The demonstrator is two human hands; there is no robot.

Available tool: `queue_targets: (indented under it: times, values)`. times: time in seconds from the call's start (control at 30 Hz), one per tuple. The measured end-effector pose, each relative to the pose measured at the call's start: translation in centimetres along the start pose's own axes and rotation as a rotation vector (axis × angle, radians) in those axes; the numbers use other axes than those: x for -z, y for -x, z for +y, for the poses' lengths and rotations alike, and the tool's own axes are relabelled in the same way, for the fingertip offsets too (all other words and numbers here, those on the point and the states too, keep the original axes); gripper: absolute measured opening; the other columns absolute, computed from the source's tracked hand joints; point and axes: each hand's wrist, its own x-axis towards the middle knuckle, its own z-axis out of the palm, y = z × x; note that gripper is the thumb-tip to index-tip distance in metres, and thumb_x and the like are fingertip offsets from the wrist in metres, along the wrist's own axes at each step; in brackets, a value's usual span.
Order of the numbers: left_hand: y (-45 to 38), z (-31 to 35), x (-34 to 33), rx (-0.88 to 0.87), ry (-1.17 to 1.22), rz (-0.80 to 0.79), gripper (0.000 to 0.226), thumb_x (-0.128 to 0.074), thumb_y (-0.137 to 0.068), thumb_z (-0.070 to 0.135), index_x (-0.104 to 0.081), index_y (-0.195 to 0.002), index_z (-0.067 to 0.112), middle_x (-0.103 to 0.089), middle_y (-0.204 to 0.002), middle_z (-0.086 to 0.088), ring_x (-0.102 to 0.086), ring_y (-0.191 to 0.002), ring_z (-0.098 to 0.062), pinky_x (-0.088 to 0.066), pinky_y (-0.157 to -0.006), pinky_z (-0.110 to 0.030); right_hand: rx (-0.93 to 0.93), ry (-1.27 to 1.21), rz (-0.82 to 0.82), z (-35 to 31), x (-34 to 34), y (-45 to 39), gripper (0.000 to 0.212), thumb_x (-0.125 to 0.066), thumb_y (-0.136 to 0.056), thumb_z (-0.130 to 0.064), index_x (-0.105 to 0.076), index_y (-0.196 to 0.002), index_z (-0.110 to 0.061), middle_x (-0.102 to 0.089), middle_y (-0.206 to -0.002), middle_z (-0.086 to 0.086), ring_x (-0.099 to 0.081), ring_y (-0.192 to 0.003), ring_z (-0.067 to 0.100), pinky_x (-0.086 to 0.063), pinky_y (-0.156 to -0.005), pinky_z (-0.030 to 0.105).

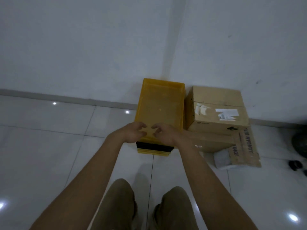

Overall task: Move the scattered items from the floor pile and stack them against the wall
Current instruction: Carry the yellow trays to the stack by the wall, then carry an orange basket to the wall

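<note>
White floor tiles meet a pale wall. Against it stands a stack of trays, yellow on top, black and yellow beneath. Both hands hover over its near edge, left hand and right hand loosely curled, gripping nothing. Cardboard boxes sit just right.

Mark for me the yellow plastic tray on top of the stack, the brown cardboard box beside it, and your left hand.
Yellow plastic tray (pixel 159 107), head view: middle of its flat top face.
Brown cardboard box (pixel 217 112), head view: taped top flap.
Left hand (pixel 134 132), head view: back of the hand.
</note>
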Motion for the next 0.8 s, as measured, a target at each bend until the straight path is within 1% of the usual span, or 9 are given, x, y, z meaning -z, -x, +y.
queue_targets:
  times: [0.03, 0.13, 0.23, 0.33, 0.43, 0.5, 0.57, 0.73, 0.8]
  values:
    - [2.5, 1.0, 0.8, -0.002, 0.019, 0.034, 0.052, -0.052, -0.097, 0.035, -0.037, -0.145, 0.024, -0.039, -0.149, -0.003, -0.044, -0.13, -0.019, -0.037, -0.098, -0.025, -0.002, -0.007, -0.002, -1.4, 0.7, 2.0, 0.039, -0.049, -0.098, -0.027, -0.048, -0.138, -0.025, -0.052, -0.119, -0.002, -0.05, -0.099, 0.013, -0.042, -0.082, 0.024]
    - [10.2, 3.7, 2.7, -0.008, 0.092, 0.121, 0.047, -0.052, -0.097, 0.031, -0.041, -0.142, 0.023, -0.044, -0.145, -0.003, -0.051, -0.119, -0.019, -0.04, -0.096, -0.025, -0.012, 0.002, -0.021, -5.4, 2.6, 7.7, 0.043, -0.048, -0.099, -0.026, -0.045, -0.142, -0.022, -0.051, -0.133, 0.002, -0.05, -0.11, 0.017, -0.038, -0.083, 0.022]
    - [17.6, 5.0, 3.5, 0.023, 0.148, 0.147, 0.045, -0.053, -0.097, 0.03, -0.043, -0.141, 0.023, -0.045, -0.143, -0.002, -0.053, -0.113, -0.017, -0.041, -0.094, -0.024, -0.023, 0.017, -0.06, -8.9, 3.4, 13.1, 0.044, -0.049, -0.1, -0.027, -0.044, -0.143, -0.022, -0.052, -0.135, 0.004, -0.052, -0.109, 0.02, -0.041, -0.078, 0.024]
    - [23.6, 5.3, 3.1, 0.083, 0.207, 0.189, 0.044, -0.052, -0.098, 0.03, -0.043, -0.14, 0.025, -0.044, -0.144, 0.0, -0.052, -0.11, -0.013, -0.039, -0.094, -0.023, 0.008, 0.071, -0.098, -11.4, 2.9, 17.4, 0.042, -0.047, -0.101, -0.028, -0.043, -0.143, -0.023, -0.052, -0.136, 0.004, -0.053, -0.114, 0.022, -0.04, -0.082, 0.025]
    - [27.2, 5.3, 1.7, 0.148, 0.239, 0.232, 0.045, -0.052, -0.098, 0.03, -0.041, -0.141, 0.024, -0.042, -0.145, -0.002, -0.05, -0.107, -0.013, -0.038, -0.089, -0.022, 0.073, 0.116, -0.182, -12.8, 1.2, 20.1, 0.043, -0.046, -0.101, -0.029, -0.042, -0.144, -0.024, -0.048, -0.142, 0.006, -0.051, -0.114, 0.018, -0.041, -0.085, 0.024]
    - [29.3, 5.4, 0.0, 0.196, 0.253, 0.27, 0.046, -0.051, -0.099, 0.029, -0.039, -0.143, 0.022, -0.041, -0.146, -0.005, -0.051, -0.113, -0.017, -0.037, -0.09, -0.022, 0.141, 0.194, -0.254, -13.2, -0.4, 21.6, 0.041, -0.045, -0.101, -0.029, -0.043, -0.142, -0.025, -0.05, -0.141, 0.007, -0.052, -0.112, 0.016, -0.046, -0.092, 0.028]
    - [31.8, 5.6, -2.4, 0.245, 0.3, 0.343, 0.046, -0.05, -0.099, 0.027, -0.038, -0.144, 0.02, -0.041, -0.146, -0.006, -0.05, -0.119, -0.021, -0.038, -0.091, -0.023, 0.206, 0.312, -0.347, -13.5, -2.1, 23.4, 0.042, -0.044, -0.101, -0.028, -0.042, -0.143, -0.026, -0.049, -0.141, 0.008, -0.052, -0.119, 0.02, -0.045, -0.098, 0.03]
    - [38.9, 5.2, -10.8, 0.369, 0.437, 0.58, 0.039, -0.048, -0.099, 0.015, -0.046, -0.138, 0.018, -0.047, -0.143, -0.005, -0.05, -0.125, -0.02, -0.039, -0.105, -0.031, 0.35, 0.478, -0.477, -12.9, -5.0, 28.0, 0.042, -0.044, -0.102, -0.028, -0.042, -0.144, -0.026, -0.048, -0.143, 0.008, -0.053, -0.12, 0.02, -0.044, -0.088, 0.024]
    - [42.1, 4.8, -14.1, 0.454, 0.491, 0.671, 0.038, -0.047, -0.099, 0.015, -0.048, -0.137, 0.019, -0.047, -0.144, -0.003, -0.048, -0.127, -0.02, -0.038, -0.105, -0.03, 0.403, 0.502, -0.534, -12.4, -5.9, 29.8, 0.042, -0.046, -0.101, -0.03, -0.044, -0.143, -0.026, -0.049, -0.142, 0.006, -0.053, -0.117, 0.017, -0.042, -0.079, 0.019]
